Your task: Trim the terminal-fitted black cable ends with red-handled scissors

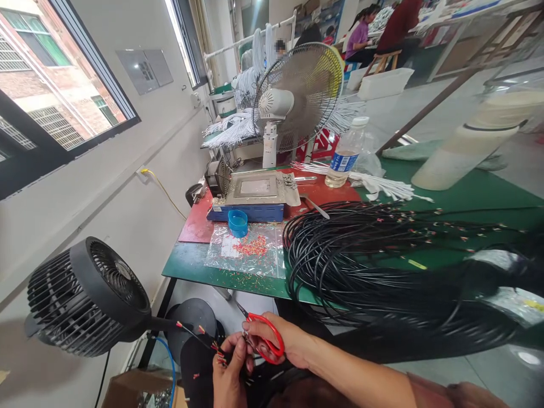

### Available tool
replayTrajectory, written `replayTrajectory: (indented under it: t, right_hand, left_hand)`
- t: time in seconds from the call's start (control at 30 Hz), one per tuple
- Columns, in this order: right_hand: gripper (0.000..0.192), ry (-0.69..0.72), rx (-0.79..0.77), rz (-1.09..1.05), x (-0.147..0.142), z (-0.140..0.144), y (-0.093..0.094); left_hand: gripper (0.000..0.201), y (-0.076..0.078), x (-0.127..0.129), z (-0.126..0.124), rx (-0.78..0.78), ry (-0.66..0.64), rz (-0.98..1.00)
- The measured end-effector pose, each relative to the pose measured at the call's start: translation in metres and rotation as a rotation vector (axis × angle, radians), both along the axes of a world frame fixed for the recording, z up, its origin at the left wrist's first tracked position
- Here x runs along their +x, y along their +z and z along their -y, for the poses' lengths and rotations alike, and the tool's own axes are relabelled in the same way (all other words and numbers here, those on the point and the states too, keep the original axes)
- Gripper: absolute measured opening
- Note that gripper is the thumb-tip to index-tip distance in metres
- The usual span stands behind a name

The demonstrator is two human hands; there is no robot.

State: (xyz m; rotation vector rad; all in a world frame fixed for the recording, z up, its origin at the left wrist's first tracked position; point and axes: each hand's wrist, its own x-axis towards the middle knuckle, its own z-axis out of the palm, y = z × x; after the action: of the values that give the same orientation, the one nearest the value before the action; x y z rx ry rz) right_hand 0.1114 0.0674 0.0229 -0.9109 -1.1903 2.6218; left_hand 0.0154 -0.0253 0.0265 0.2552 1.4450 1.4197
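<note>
Right grip [294, 341] held red-handled metal scissors [279, 338], tips 11 o'clock; left grip [232, 371] pinched black cables [193, 334], 10; green counter [191, 263] edge, 12.

- Bright daylight from the window [63, 79], upper left.
- Wide-angle distortion stretches the edges.
- Black cables [382, 283] blur at far right.
- Red scissors [279, 335] fairly sharp, lower centre.
- White glare on floor [488, 371], lower right.

Black cables [317, 258] lie heaped on a green worktop [187, 265] in a wiring workshop. White wires [257, 54] hang from a rack [229, 46] beyond, and people [359, 38] sit at a far worktop [463, 18].
</note>
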Motion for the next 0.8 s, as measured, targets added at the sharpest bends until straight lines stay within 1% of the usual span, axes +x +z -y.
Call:
replayTrajectory:
  t: [0.1, 0.2, 0.33, 0.47, 0.57, 0.63, 0.73, 0.8]
  right_hand:
    - [0.046, 0.015, -0.115, 0.042, -0.002, 0.003, -0.001]
    - [0.045, 0.040, -0.231, 0.032, -0.003, 0.005, -0.003]
    - [0.043, 0.065, -0.296, 0.009, -0.001, 0.007, -0.010]
    - [0.036, 0.056, -0.281, -0.018, 0.000, 0.008, -0.014]
    - [0.028, 0.053, -0.254, -0.007, 0.000, 0.009, -0.012]
    - [0.029, 0.041, -0.222, 0.015, -0.001, 0.008, -0.010]
    - [0.039, 0.004, -0.134, 0.005, -0.003, 0.007, -0.007]
    - [0.043, 0.007, -0.097, -0.003, -0.004, 0.005, -0.006]
  left_hand:
    - [0.015, -0.001, 0.001, 0.001, -0.007, 0.028, 0.090]
    - [0.015, -0.001, 0.002, 0.001, 0.000, 0.029, 0.156]
    - [0.017, 0.002, 0.002, 0.000, 0.026, 0.010, 0.176]
    - [0.018, 0.004, 0.003, 0.001, 0.007, 0.021, 0.194]
    - [0.018, 0.003, 0.002, 0.003, 0.011, 0.009, 0.185]
    - [0.019, 0.001, 0.000, 0.004, 0.011, -0.005, 0.165]
    - [0.020, -0.003, -0.002, 0.005, 0.010, -0.040, 0.111]
    - [0.020, -0.005, -0.002, 0.005, 0.004, -0.059, 0.092]
